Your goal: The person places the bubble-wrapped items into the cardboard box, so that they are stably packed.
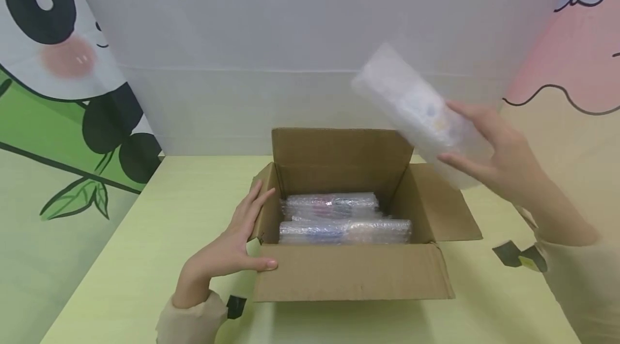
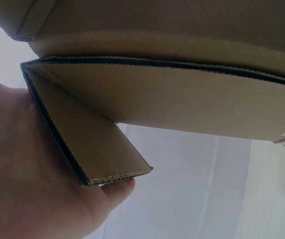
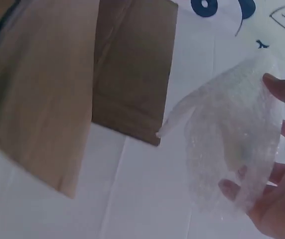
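Observation:
An open cardboard box [image 1: 353, 274] stands on the table, its flaps folded outward. Inside lie several bubble-wrapped packages [image 1: 346, 231], stacked front to back. My right hand [image 1: 508, 155] grips another bubble-wrapped package [image 1: 411, 107] between thumb and fingers, raised and tilted above the box's right side. Through that wrap, seen also in the right wrist view [image 3: 232, 134], the contents show only as faint colours. My left hand [image 1: 237, 236] rests against the box's left flap [image 2: 77, 124], thumb at the front flap's corner and fingers spread along the left edge.
The pale yellow table [image 1: 131, 236] extends around the box. Behind it hangs a white cloth [image 1: 300, 37]. A panda picture [image 1: 53, 26] covers the left side, and a pink drawing [image 1: 571, 53] is at the right. The right flap [image 1: 445, 204] sticks out below my right hand.

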The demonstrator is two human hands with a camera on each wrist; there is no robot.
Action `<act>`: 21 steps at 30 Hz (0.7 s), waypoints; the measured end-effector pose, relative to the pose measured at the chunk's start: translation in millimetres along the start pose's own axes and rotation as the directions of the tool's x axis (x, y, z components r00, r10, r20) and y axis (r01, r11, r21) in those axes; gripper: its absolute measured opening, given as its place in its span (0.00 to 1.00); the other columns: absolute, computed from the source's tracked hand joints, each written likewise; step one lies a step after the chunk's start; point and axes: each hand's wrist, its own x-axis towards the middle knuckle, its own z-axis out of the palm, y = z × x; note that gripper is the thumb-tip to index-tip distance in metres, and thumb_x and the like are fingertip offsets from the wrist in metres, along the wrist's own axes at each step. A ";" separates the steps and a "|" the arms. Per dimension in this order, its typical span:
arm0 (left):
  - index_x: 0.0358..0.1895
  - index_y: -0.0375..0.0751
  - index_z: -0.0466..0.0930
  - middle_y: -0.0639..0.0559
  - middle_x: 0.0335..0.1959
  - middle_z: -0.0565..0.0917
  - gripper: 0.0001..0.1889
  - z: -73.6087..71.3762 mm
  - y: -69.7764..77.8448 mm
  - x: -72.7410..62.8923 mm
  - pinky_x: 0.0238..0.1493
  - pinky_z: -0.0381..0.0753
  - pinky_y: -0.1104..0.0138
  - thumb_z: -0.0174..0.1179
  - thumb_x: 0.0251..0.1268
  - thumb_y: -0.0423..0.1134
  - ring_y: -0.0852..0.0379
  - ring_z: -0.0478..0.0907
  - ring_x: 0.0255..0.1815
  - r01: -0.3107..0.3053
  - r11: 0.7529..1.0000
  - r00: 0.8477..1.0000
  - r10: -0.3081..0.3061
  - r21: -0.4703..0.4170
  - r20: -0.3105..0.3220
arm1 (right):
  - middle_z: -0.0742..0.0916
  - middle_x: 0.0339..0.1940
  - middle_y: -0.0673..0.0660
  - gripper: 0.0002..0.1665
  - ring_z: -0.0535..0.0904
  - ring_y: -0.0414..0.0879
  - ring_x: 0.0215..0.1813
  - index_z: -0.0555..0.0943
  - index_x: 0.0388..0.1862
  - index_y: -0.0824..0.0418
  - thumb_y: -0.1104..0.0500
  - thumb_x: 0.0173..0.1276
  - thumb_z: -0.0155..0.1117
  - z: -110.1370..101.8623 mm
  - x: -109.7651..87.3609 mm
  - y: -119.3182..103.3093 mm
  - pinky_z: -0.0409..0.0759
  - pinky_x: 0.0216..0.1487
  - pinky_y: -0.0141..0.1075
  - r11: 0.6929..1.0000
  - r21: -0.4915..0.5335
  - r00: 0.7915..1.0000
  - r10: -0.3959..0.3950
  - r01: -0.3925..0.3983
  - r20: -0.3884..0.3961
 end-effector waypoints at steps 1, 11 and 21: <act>0.79 0.50 0.37 0.44 0.79 0.26 0.62 -0.2 0.2 -0.1 0.60 0.51 0.24 0.74 0.45 0.50 0.32 0.27 0.78 -0.002 1.000 1.000 0.002 0.005 0.001 | 0.78 0.66 0.50 0.45 0.68 0.31 0.67 0.70 0.71 0.53 0.61 0.53 0.76 4.9 3.0 -6.6 0.60 0.66 0.18 0.996 -0.010 0.995 -0.090 0.090 0.031; 0.79 0.49 0.30 0.41 0.79 0.26 0.66 -1.6 0.9 -0.7 0.60 0.47 0.23 0.74 0.45 0.53 0.31 0.28 0.77 -0.004 1.000 1.000 0.004 0.009 -0.002 | 0.82 0.56 0.58 0.40 0.76 0.52 0.56 0.74 0.66 0.53 0.51 0.55 0.76 65.8 22.3 -38.2 0.82 0.45 0.44 0.899 -0.073 0.845 -0.374 0.431 0.383; 0.78 0.50 0.27 0.44 0.79 0.27 0.68 -1.5 -0.6 -0.4 0.62 0.45 0.24 0.74 0.45 0.54 0.34 0.27 0.78 -0.019 1.000 1.000 0.019 0.007 -0.005 | 0.82 0.57 0.55 0.38 0.76 0.52 0.60 0.74 0.67 0.48 0.52 0.56 0.75 92.3 12.7 -39.0 0.82 0.37 0.39 0.884 -0.136 0.766 -0.299 0.446 0.569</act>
